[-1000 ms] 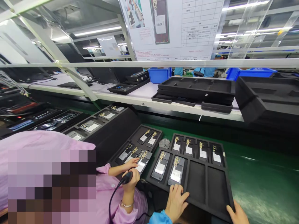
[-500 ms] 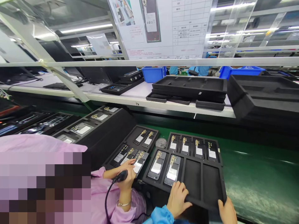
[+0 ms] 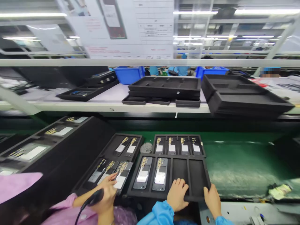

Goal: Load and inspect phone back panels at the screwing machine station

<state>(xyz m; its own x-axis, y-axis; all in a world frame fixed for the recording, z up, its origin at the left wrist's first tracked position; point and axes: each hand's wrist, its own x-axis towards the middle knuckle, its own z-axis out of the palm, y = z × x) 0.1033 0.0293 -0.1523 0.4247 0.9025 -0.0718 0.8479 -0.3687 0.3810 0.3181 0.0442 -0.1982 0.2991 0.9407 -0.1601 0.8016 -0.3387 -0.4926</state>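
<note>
A black foam tray lies in front of me on the green belt. Its back row holds several phone mid-frames with white labels, such as one phone frame. Two larger phone frames sit in the left slots of the front row; the two right slots are bare. My left hand grips the tray's near edge, fingers curled over into a front slot. At the near right corner, my right hand holds the side, thumb on top and its other fingers partly hidden.
To the left, a co-worker's hand holds a black corded tool over a phone frame in another tray. Stacked trays stand farther left. A shelf carries empty trays and a blue bin.
The view has swung right, so the scene sits farther left. My left hand's fingers now reach into the third front slot; my right hand remains at the tray's corner.
</note>
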